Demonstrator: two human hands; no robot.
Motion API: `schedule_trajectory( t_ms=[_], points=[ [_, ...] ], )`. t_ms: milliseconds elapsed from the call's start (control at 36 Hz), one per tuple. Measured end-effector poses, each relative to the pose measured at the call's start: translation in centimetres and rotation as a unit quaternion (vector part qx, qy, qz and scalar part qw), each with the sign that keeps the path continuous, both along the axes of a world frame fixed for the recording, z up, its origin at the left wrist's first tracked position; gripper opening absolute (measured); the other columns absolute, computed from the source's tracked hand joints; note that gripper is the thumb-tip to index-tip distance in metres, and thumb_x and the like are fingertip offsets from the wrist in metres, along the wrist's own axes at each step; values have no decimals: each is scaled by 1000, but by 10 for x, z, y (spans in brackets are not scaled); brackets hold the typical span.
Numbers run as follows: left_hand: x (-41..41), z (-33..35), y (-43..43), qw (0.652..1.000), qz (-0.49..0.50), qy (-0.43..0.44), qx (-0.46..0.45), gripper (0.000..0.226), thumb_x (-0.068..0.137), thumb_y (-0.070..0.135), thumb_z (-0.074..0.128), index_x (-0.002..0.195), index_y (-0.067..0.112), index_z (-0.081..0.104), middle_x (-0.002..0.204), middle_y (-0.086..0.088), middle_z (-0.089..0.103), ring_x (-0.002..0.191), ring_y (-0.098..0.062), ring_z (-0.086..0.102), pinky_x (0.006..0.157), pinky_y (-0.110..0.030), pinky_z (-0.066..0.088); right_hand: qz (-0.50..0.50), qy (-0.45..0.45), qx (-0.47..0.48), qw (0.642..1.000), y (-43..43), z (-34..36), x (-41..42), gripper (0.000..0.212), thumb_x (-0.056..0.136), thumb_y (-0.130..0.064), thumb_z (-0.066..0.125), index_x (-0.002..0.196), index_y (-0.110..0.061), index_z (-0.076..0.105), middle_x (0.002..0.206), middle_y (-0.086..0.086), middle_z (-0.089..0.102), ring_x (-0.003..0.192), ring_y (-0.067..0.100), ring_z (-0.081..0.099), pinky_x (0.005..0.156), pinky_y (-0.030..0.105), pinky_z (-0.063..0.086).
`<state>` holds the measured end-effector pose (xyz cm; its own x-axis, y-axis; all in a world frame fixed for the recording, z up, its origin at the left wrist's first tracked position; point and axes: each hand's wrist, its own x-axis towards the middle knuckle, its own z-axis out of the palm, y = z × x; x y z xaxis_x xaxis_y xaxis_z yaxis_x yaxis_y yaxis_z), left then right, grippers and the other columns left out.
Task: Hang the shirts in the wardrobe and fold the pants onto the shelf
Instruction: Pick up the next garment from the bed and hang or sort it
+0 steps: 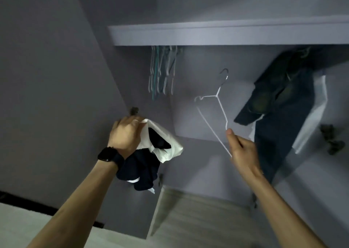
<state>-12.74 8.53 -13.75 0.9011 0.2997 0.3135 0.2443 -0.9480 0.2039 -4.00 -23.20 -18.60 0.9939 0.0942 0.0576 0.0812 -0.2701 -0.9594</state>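
My left hand (125,136) grips a bunched white and navy shirt (151,153) in front of the open wardrobe; the cloth hangs down below my wrist. My right hand (243,149) pinches a white wire hanger (217,104) by its lower end, with the hook pointing up into the wardrobe. A dark blue shirt (279,100) hangs at the right inside the wardrobe, with a white garment (317,108) behind it.
Several empty hangers (162,74) hang bunched at the left of the rail, under the grey shelf (207,34). The left wardrobe door (56,96) stands open with a dark knob (134,110). The right door carries dark knobs (332,140). Pale wood floor (198,219) lies below.
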Motion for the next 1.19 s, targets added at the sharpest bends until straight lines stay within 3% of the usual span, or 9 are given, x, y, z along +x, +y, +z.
schedule_trajectory(
  t_ms=[194,333,444,556,722,889,972,1028,1194],
  points=[
    [16,-38,-86,985,-149,67,-61,69,103,31,48,153,54,7,101,-12,61,94,-39,59,81,-44,48,121,112,115,980,-51,-15,-42,60,82,-65,63,52,-27,28,53,-10,20,46,10,18,44,20,25],
    [30,-48,-102,968,-206,119,-82,29,104,23,49,126,28,66,126,3,67,119,-26,59,94,-43,51,148,67,61,985,-78,-20,-62,63,85,-70,59,51,-25,31,48,-10,26,43,7,25,45,19,27],
    [37,-44,-112,968,-232,84,-41,24,102,15,53,118,18,71,114,-3,70,111,-31,61,83,-46,55,115,5,-40,993,-96,-37,-75,58,87,-68,59,57,-25,36,52,-13,31,50,5,32,50,23,31],
    [41,-38,-125,955,-289,57,21,38,94,0,59,126,19,70,110,-7,70,106,-33,60,80,-47,57,97,-6,-88,991,-94,-42,-66,24,85,-45,76,76,-31,59,69,-12,66,61,6,59,60,16,46],
    [49,-34,-125,937,-330,86,79,52,90,-4,53,135,20,63,120,-5,65,111,-30,55,90,-43,50,80,66,3,995,-79,-1,-31,39,77,-54,74,108,-33,66,86,-4,77,77,14,73,68,21,56],
    [58,-39,-135,921,-365,95,94,57,93,-2,50,140,30,55,122,1,64,111,-25,54,81,-33,44,53,268,212,938,-46,48,20,34,90,-47,68,99,-14,67,80,1,75,55,13,62,48,23,51],
    [63,-36,-131,933,-351,81,-8,66,99,8,51,147,49,32,108,1,66,98,-23,59,73,-35,50,-48,263,154,951,-37,56,41,33,100,-44,56,87,-17,69,63,-5,51,39,6,35,38,19,29],
    [67,-32,-125,938,-313,72,-127,63,101,21,54,144,53,20,103,1,66,90,-24,64,73,-39,54,-141,180,80,970,-39,56,46,36,102,-40,51,78,-20,69,67,-2,54,51,11,45,50,25,36],
    [90,-6,-96,959,-187,27,-209,14,96,35,65,105,27,69,94,5,74,95,-19,68,75,-19,45,-289,139,383,866,-58,54,29,37,96,-30,60,63,-24,45,44,-13,32,36,4,28,37,18,23]
  ],
)
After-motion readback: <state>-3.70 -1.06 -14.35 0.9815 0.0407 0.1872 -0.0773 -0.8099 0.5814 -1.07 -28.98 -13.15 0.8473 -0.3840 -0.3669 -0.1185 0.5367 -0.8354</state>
